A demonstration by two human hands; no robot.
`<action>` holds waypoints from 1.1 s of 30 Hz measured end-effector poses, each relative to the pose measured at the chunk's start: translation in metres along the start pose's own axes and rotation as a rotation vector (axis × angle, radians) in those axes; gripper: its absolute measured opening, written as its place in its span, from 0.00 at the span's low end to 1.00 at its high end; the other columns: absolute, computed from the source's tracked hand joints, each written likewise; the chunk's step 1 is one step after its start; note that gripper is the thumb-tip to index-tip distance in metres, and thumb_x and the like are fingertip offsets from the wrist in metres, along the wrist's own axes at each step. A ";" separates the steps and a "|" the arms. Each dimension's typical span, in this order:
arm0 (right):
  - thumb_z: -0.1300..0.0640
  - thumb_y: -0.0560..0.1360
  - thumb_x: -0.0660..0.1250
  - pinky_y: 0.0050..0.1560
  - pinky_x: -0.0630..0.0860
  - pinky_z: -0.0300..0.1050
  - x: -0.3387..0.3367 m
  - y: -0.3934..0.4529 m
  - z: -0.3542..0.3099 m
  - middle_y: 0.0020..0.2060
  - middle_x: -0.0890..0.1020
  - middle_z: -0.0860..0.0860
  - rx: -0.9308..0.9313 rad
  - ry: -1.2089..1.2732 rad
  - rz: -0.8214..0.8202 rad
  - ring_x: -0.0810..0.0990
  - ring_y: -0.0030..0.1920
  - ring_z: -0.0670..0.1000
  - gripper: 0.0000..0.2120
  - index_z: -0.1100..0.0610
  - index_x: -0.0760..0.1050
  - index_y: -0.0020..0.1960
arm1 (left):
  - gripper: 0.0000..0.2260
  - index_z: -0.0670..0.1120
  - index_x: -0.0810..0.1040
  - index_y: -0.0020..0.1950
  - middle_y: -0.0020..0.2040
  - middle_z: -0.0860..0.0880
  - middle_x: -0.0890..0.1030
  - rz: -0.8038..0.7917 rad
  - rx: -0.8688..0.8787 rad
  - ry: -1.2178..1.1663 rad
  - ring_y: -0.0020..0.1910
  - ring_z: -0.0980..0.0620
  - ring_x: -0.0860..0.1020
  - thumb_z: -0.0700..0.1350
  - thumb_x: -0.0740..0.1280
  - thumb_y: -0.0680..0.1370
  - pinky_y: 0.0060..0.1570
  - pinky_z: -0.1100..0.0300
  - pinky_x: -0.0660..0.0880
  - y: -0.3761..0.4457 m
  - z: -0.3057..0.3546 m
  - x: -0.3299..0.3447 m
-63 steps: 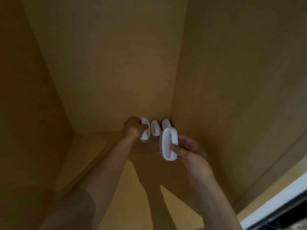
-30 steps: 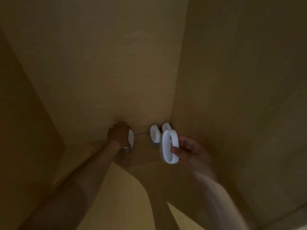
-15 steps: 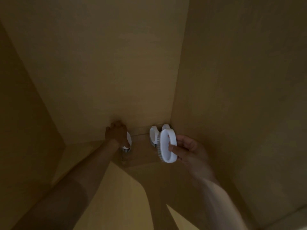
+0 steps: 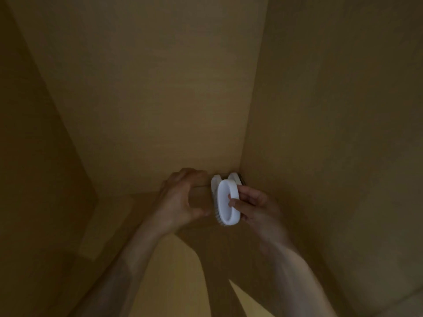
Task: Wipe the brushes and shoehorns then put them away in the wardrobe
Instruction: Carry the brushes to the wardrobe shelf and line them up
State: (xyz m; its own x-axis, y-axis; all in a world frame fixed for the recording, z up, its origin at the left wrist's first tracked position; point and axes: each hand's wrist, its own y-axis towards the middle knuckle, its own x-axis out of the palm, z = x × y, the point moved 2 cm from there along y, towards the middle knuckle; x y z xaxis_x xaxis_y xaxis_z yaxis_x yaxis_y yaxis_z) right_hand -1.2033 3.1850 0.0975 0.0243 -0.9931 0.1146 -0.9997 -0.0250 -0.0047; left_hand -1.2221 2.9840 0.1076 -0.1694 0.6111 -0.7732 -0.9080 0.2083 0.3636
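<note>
Wardrobe shelf [image 4: 174, 266]: lying dim under both forearms
Right hand [image 4: 254, 209]: pinching the white brush [image 4: 227, 202] by its looped handle, hovering just above the shelf
Left hand [image 4: 180, 202]: hanging loosely curled, gripping nothing
Handling: looking light, rigid, smooth; handle loop seems the safest hold
Corner: two stored brushes [image 4: 215, 182] standing behind

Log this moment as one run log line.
right hand: holds white brush | left hand: empty | two brushes: parked, wardrobe corner
</note>
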 end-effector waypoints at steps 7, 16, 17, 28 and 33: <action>0.70 0.75 0.70 0.50 0.80 0.47 0.019 0.001 0.004 0.45 0.88 0.49 0.041 -0.021 -0.048 0.86 0.50 0.51 0.15 0.49 0.83 0.48 | 0.54 0.56 0.53 0.78 0.74 0.60 0.59 -0.012 0.123 0.126 0.70 0.65 0.53 0.62 0.78 0.59 0.65 0.66 0.48 -0.032 0.023 0.024; 0.71 0.75 0.69 0.48 0.79 0.44 0.031 -0.001 0.008 0.51 0.86 0.56 0.079 -0.013 -0.087 0.85 0.52 0.54 0.14 0.61 0.81 0.59 | 0.43 0.53 0.62 0.73 0.68 0.58 0.66 0.044 0.096 0.068 0.69 0.60 0.62 0.57 0.76 0.62 0.64 0.62 0.57 -0.030 0.016 0.024; 0.71 0.75 0.69 0.47 0.79 0.42 0.031 -0.001 0.009 0.52 0.86 0.57 0.082 -0.018 -0.091 0.85 0.52 0.54 0.15 0.62 0.81 0.60 | 0.41 0.53 0.63 0.72 0.66 0.58 0.67 0.033 0.091 0.054 0.67 0.59 0.64 0.55 0.76 0.62 0.63 0.60 0.60 -0.029 0.015 0.024; 0.70 0.75 0.70 0.63 0.77 0.47 0.025 0.003 0.016 0.55 0.85 0.54 0.103 0.037 -0.015 0.83 0.58 0.52 0.13 0.58 0.80 0.57 | 0.45 0.50 0.66 0.73 0.62 0.59 0.66 -0.039 0.113 -0.039 0.59 0.67 0.63 0.54 0.80 0.59 0.59 0.77 0.59 -0.001 -0.020 0.038; 0.70 0.75 0.70 0.69 0.74 0.55 0.014 0.001 0.014 0.54 0.85 0.57 0.087 0.053 0.028 0.83 0.60 0.56 0.13 0.64 0.80 0.59 | 0.48 0.49 0.63 0.74 0.68 0.52 0.67 -0.120 -0.061 -0.005 0.66 0.52 0.69 0.55 0.81 0.59 0.65 0.50 0.69 0.041 -0.054 0.040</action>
State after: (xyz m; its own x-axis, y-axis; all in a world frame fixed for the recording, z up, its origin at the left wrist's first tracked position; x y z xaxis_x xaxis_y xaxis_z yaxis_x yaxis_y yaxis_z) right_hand -1.2041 3.1698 0.0847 -0.0060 -0.9862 0.1656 -0.9955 -0.0098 -0.0941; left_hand -1.2869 2.9757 0.0629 -0.0568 0.5886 -0.8064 -0.9433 0.2330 0.2364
